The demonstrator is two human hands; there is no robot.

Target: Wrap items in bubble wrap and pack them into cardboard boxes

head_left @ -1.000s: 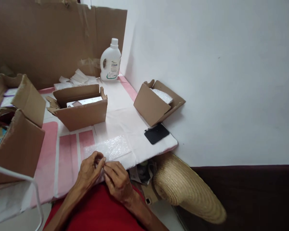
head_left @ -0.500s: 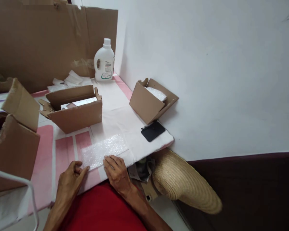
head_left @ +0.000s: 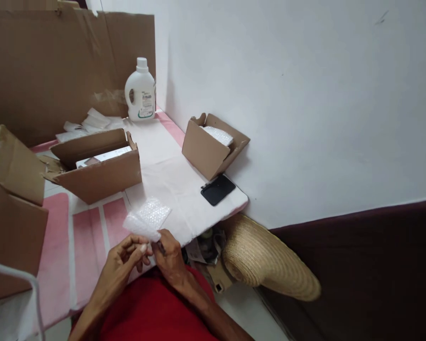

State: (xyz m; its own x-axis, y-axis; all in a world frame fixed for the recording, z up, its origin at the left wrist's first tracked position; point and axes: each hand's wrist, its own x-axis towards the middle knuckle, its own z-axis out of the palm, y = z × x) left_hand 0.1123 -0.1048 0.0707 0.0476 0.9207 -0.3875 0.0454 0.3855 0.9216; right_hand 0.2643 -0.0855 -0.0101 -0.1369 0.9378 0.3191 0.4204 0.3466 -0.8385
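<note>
Pink-and-white table (head_left: 88, 227) against white wall (head_left: 287, 94), both hands pinching bubble wrap (head_left: 147, 219), open boxes (head_left: 95, 166) behind

Sheet of clear bubble wrap (head_left: 147, 219), small, roughly rectangular and studded with fine bubbles, translucent white against the pink-and-white surface (head_left: 92, 227). Its near edge is pinched in the grip of both hands, the left hand (head_left: 126, 258) and the right hand (head_left: 168, 258) meeting fingertip to fingertip just below it. From the grip the sheet extends up and away, its near end bunched and lifted, its far end lying flat.
</note>
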